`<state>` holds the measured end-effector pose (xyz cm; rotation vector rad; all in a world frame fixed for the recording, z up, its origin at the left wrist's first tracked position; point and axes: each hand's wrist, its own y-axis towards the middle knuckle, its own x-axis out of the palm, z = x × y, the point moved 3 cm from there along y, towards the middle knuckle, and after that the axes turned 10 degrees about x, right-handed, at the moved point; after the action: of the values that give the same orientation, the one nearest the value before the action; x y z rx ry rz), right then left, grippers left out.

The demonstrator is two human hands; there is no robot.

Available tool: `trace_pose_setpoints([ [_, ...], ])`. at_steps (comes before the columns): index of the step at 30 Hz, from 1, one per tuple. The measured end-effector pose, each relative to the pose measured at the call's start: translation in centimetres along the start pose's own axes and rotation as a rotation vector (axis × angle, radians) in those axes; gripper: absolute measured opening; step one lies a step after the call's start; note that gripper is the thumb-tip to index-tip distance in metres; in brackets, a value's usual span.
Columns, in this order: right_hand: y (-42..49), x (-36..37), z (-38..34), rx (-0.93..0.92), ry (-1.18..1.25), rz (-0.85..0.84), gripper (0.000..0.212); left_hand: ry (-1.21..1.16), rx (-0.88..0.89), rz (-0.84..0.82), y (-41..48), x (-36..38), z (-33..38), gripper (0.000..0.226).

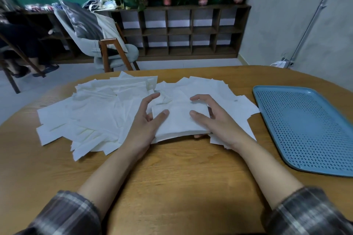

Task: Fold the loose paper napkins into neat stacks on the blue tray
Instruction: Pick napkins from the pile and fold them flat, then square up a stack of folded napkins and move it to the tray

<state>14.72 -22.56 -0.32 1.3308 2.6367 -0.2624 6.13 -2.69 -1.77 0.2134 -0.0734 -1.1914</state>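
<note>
Looks like thin, matt white paper across the loose napkins [91, 112], soft and faintly creased; same paper, flatter and smoother, in the folded napkin [179, 122]. Shows warm wood with plain grain and a low satin sheen on the table [172, 177]. Reads as smooth blue plastic in the tray [305, 126], patterned with small dark dashes, holes or dimples hard to tell. Soft woven plaid cloth at the sleeves [63, 213]. Behind, dark matt wood for the shelf [179, 30], shiny grey fabric on the cushion [82, 19].
</note>
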Motion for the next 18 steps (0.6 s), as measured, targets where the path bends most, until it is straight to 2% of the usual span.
trace_pose_setpoints([
  [3,-0.7,-1.6,-0.1,-0.051,-0.09,-0.042,0.037,0.098,0.063,-0.05,0.1,0.8,1.3,0.037],
  [8,-2.0,-5.8,-0.1,-0.073,-0.146,0.055,0.043,0.102,0.061,-0.158,0.4,4.4,4.0,0.03],
  [13,-3.5,-10.7,0.8,-0.028,-0.156,0.118,0.047,0.182,0.14,-0.374,0.7,8.8,5.5,0.049],
  [18,-4.9,-16.1,1.6,0.021,-0.095,0.198,0.044,0.208,0.163,-0.278,2.1,14.4,4.8,0.041],
])
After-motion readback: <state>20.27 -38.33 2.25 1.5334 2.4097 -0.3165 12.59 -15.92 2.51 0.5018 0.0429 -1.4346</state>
